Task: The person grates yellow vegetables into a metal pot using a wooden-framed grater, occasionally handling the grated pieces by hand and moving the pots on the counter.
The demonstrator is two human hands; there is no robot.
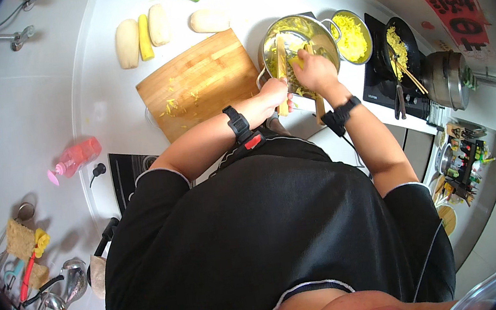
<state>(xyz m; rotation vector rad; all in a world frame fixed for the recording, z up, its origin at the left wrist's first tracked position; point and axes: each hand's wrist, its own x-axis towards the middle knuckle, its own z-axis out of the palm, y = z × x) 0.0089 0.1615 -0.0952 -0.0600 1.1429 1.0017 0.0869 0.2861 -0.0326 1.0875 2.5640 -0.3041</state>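
Note:
Over a two-handled stainless steel pot (269,43), my left hand (275,92) grips the near end of a wooden-framed grater (281,58). The frame's two wooden rails slope across the pot's opening, and their near ends stick out past its rim. My right hand (316,71) holds a yellow vegetable piece (296,61) against the grater between the rails. Part of that piece is hidden by my fingers. Yellow shreds lie in the pot. To the left, a wooden cutting board (201,77) bears scattered yellow shreds.
Peeled pale root vegetables (127,44) and a yellow strip (145,37) lie behind the board. Right of the pot stand a bowl of yellow shreds (351,37) and a black wok (410,42) with food and chopsticks. A pink pump bottle (79,157) is at left.

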